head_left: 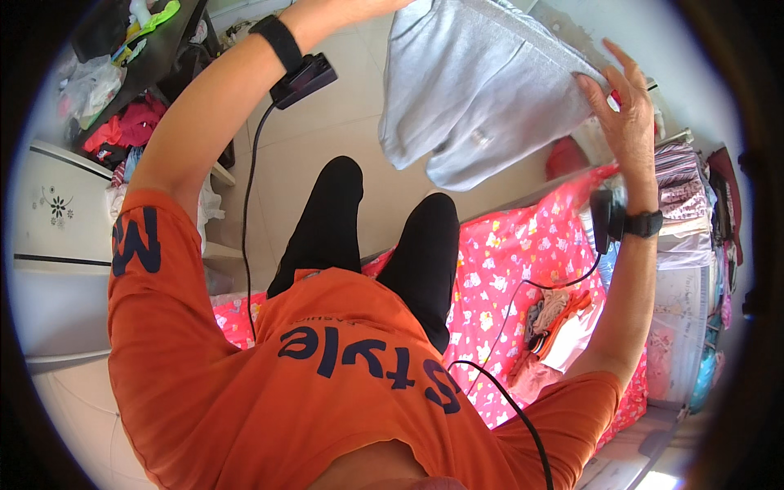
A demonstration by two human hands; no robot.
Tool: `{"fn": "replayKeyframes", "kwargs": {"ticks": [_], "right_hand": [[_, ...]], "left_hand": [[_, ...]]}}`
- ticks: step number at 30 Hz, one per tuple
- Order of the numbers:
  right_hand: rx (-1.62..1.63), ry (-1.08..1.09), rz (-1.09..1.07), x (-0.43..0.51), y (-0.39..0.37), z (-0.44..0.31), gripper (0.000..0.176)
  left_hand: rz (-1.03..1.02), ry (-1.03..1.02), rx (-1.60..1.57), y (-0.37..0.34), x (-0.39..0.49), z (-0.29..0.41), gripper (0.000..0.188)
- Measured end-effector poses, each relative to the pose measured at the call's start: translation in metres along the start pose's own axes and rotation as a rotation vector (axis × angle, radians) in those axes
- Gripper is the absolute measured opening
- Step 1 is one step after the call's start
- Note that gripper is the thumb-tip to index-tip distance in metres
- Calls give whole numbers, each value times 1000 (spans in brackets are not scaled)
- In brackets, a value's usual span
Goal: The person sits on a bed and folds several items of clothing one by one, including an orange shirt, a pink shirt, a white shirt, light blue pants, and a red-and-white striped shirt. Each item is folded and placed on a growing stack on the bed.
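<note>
Light grey trousers (478, 98) of soft cloth hang spread in the air before me, waistband towards the top right and two legs hanging down. The right end of the waistband is pinched between the thumb and fingers of my right hand (628, 113), with the index finger raised. At the top edge, my left hand (373, 5) is at the garment's upper left end, which it holds up; its fingertips are cut off by the frame. Each wrist wears a black strap with a small black device and a cable.
A pink-red sheet with printed animals (490, 269) covers a bed at the right, bearing a pile of folded clothes (563, 337). Clothes hang and lie stacked on a rack (680, 184) at the far right. White drawers (67, 208) and a dark, cluttered table (144, 67) stand at the left.
</note>
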State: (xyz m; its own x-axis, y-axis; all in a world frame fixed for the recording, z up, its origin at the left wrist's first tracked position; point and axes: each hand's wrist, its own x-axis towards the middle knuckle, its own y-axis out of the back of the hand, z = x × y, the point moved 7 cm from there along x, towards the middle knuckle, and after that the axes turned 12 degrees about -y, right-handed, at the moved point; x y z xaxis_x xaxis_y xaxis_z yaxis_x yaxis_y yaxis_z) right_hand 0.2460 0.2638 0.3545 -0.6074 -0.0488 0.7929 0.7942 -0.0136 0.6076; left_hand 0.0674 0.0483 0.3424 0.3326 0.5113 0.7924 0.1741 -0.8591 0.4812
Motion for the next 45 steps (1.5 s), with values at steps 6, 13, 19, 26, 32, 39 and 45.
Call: {"fn": "replayKeyframes", "kwargs": {"ticks": [6, 13, 19, 26, 32, 39, 45], "right_hand": [[298, -490, -240, -13, -33, 42, 42], [515, -738, -258, -26, -45, 49, 22], [866, -927, -465, -41, -56, 51, 14], [993, -785, -338, -46, -56, 48, 21], [697, -783, -376, -39, -46, 32, 20], [813, -917, -399, -46, -35, 5, 31], [852, -1059, -309, -52, -14, 18, 27]], "left_hand": [[-118, 293, -242, -29, -2, -25, 20], [48, 449, -443, -45, -8, -29, 22], [-187, 838, -767, -72, -39, -47, 27], [-22, 816, -989, -59, -46, -41, 49], [-141, 744, -904, -46, -41, -23, 40], [-90, 669, -927, -44, -37, -17, 28], [-87, 804, -885, -52, -66, -47, 30]]}}
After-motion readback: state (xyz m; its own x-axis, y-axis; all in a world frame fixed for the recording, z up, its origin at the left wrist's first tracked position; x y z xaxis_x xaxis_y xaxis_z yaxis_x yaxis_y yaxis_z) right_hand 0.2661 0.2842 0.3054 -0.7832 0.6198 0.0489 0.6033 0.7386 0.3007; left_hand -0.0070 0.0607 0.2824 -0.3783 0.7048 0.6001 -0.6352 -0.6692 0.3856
